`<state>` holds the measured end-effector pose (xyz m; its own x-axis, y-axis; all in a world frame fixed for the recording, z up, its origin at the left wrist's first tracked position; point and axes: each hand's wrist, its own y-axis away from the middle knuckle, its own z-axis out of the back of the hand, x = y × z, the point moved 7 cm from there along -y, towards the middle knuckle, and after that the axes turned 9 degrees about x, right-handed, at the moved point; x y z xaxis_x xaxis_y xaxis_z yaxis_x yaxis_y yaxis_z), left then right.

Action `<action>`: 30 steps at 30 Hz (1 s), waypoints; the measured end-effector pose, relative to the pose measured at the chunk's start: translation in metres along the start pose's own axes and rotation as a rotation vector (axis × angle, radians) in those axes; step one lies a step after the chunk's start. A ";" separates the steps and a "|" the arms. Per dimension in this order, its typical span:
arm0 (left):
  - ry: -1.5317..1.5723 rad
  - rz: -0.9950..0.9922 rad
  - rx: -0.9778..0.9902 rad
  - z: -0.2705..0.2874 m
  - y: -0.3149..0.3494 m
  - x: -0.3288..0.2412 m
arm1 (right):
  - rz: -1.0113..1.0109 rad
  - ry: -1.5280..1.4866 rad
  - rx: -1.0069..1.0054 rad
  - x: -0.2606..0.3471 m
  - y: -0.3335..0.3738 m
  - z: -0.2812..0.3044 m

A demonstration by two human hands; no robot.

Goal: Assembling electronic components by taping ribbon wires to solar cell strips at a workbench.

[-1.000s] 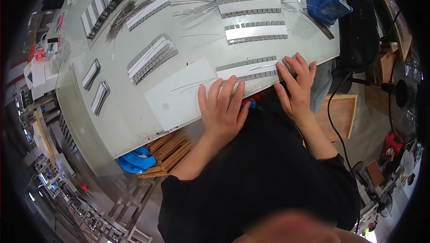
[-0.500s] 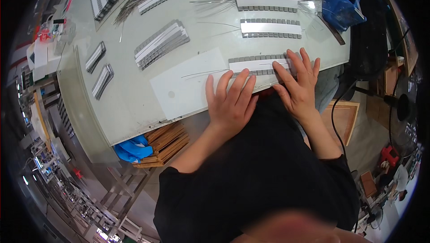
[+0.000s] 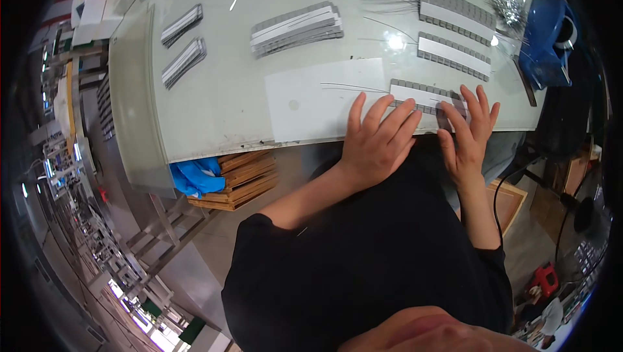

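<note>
A flat strip (image 3: pixel 415 97) with a white band between two rows of grey blocks lies near the front edge of the table. Thin wires (image 3: pixel 354 86) stick out from its left end over a white sheet (image 3: pixel 318 102). The fingertips of my left hand (image 3: pixel 381 136) rest on the strip's near edge, left of its middle, with the fingers spread. My right hand (image 3: pixel 468 136) lies over the right end with its fingers apart, hiding part of it. A short thin line shows on the white band beside the right fingertips; I cannot tell whether it is a wire.
Behind lie a similar strip (image 3: pixel 454 54) and a thicker stack with wires (image 3: pixel 457 11). A fanned stack (image 3: pixel 297 30) and two small bundles (image 3: pixel 183 61) lie to the left. A blue tape dispenser (image 3: pixel 545 56) and a dark flat bar (image 3: pixel 524 82) stand at the right.
The whole view has turned and shifted, so the table's things appear farther right. Both hands stay at the strip with their fingers spread, in nearly the same places on it.
</note>
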<state>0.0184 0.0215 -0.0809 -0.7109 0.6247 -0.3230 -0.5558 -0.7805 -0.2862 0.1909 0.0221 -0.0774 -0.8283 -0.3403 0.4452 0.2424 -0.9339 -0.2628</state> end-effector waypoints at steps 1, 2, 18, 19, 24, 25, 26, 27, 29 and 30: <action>0.001 0.002 0.005 0.000 0.000 0.000 | 0.021 -0.007 -0.039 0.007 -0.006 0.005; 0.011 -0.008 0.013 -0.001 -0.001 -0.001 | 0.019 -0.005 -0.041 0.012 -0.013 0.006; 0.008 -0.063 -0.002 -0.017 0.006 0.001 | 0.062 -0.058 0.343 0.071 -0.109 -0.038; -0.066 -0.037 0.015 -0.017 0.007 0.001 | 0.065 -0.037 0.277 0.071 -0.107 -0.035; -0.072 -0.042 0.006 -0.010 0.003 -0.001 | -0.012 0.014 0.007 0.038 -0.074 -0.001; -0.075 -0.036 0.007 -0.008 0.002 -0.001 | -0.042 0.016 -0.032 0.026 -0.064 0.003; -0.074 -0.048 0.015 -0.007 0.001 -0.003 | -0.112 0.005 -0.010 0.018 -0.056 0.008; -0.073 -0.059 0.025 -0.006 0.001 -0.003 | -0.110 0.001 -0.005 0.012 -0.051 0.009; -0.079 -0.062 0.029 -0.004 -0.002 -0.003 | -0.181 -0.065 -0.065 -0.002 -0.040 0.014; -0.090 -0.065 0.032 -0.004 -0.003 -0.004 | -0.201 -0.061 -0.070 -0.004 -0.039 0.015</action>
<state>0.0241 0.0215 -0.0823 -0.7081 0.6703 -0.2221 -0.6141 -0.7398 -0.2749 0.1928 0.0586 -0.0561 -0.8238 -0.1555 0.5451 0.0377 -0.9745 -0.2210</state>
